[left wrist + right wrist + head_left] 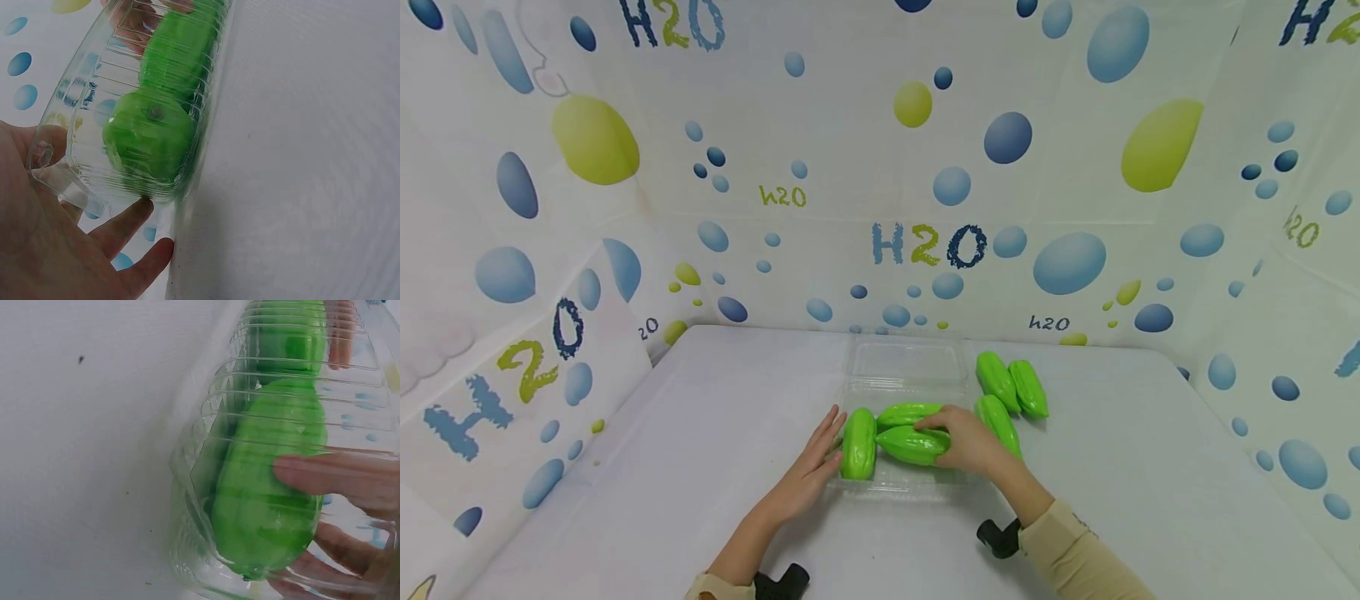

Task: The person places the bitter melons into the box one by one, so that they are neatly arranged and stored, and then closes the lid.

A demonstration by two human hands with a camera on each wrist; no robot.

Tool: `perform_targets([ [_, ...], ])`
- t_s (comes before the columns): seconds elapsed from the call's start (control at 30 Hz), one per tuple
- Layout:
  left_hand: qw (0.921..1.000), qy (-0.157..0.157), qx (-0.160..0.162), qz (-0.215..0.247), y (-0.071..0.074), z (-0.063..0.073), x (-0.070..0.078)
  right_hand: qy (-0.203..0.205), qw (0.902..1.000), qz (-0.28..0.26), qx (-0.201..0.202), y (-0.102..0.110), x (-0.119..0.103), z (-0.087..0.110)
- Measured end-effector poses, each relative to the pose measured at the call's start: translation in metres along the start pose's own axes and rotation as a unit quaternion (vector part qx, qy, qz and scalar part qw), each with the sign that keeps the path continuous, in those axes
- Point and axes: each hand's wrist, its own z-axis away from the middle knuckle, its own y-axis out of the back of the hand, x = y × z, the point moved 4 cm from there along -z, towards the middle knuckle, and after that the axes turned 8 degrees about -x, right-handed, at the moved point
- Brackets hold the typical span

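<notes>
A clear plastic clamshell box point(917, 482) lies with its lid point(906, 364) folded back. In it, one glossy green, cucumber-shaped vegetable point(858, 444) stands lengthwise at the left end. Two more lie crosswise, a rear one point(904, 413) and a front one point(910, 445). My right hand point(966, 440) holds the front vegetable, thumb on its near side, seen through the box wall in the right wrist view point(269, 494). My left hand point(808, 473) is spread along the box's left end, fingers extended; a fingertip meets the wall in the left wrist view.
Right of the box lie three more green vegetables: two side by side at the back point(996, 382) point(1028, 389) and one nearer point(998, 423), partly behind my right hand. A white cloth point(715, 400) covers the table, with a printed curtain point(850, 150) behind.
</notes>
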Motion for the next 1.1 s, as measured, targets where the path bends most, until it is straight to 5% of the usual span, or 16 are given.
perform_targets([
  [0.67,1.0000,0.000,-0.001,0.005,0.001,-0.001,0.002,0.023,0.9977,0.054,0.036,-0.002,0.004,-0.003],
  [1.1,1.0000,0.002,0.001,0.004,0.001,0.000,-0.001,0.028,0.9974,-0.020,0.063,0.010,0.007,0.004],
])
